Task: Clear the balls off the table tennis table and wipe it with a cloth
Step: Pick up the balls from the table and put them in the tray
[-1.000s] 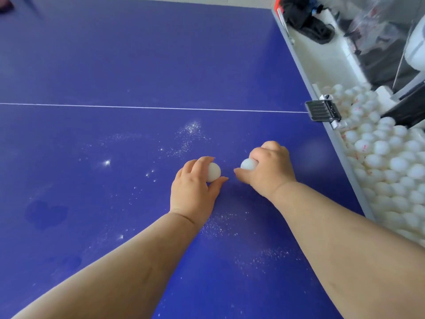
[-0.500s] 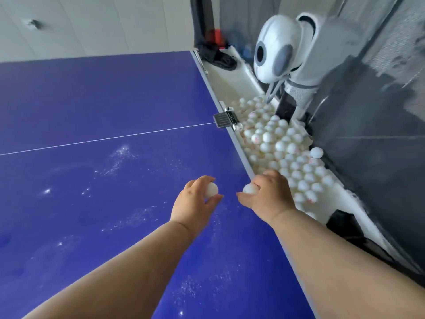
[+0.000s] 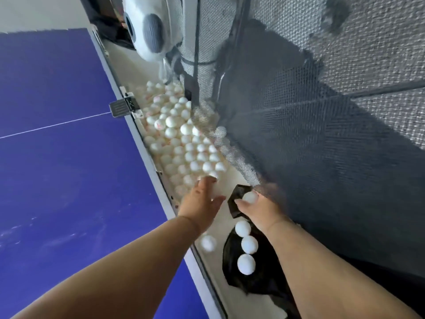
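Note:
Both my hands reach past the right edge of the blue table [image 3: 69, 180] over the white collection tray [image 3: 232, 180]. My left hand [image 3: 202, 199] has its fingers spread out straight and holds nothing. A blurred white ball [image 3: 208, 243] is below its wrist, in the air or rolling. My right hand [image 3: 262, 210] holds one white ball [image 3: 250, 197] between thumb and fingers. Three loose balls [image 3: 246, 246] lie in a row on a black patch under my right forearm. A pile of several white balls [image 3: 184, 143] fills the tray farther up.
A white and grey ball machine [image 3: 149, 28] stands at the tray's far end. Dark catch netting [image 3: 322, 134] rises along the tray's right side. A metal clamp [image 3: 122, 108] grips the table edge at the white centre line. White dust speckles the blue surface.
Both hands moved right from the table surface to over the tray. My left hand opened and no longer holds its ball. The camera turned right.

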Motion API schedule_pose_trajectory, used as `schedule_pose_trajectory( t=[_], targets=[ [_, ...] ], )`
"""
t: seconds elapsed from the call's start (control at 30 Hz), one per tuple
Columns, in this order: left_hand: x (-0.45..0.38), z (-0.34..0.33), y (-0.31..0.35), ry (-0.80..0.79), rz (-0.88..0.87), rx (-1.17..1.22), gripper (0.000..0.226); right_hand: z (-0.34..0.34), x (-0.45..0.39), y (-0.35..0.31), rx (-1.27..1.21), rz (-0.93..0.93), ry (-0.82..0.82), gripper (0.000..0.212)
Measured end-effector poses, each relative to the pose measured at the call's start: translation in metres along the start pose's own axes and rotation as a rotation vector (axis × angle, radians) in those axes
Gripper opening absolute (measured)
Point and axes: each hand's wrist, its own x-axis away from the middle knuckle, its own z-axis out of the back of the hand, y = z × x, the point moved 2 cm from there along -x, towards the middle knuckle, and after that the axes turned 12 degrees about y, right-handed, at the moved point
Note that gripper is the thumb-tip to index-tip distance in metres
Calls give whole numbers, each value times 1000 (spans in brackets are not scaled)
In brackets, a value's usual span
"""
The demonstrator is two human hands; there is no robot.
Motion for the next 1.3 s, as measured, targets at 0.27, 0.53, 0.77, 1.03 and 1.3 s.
schedule_pose_trajectory(
  t=[0.27, 0.53, 0.77, 1.03, 1.3],
  targets=[
    [-35, -34, -6, -81, -74, -142, 48, -16, -14, 8, 129, -27, -33, 43],
    [-38, -41, -18, -21, -221, -292, 51, -32, -24, 8, 165, -8, -2, 56],
    [-31, -28, -23, 15, -298, -381, 50, -42, -23, 12, 180, 45, 86, 63],
    [-5, -3, -26, 90, -189, -348, 42, -36, -2, 9, -43, -89, -43, 57],
    [57, 61, -38, 301, -10, -77, 30, -40, 25, -6, 70, 62, -124, 37]
  ],
)
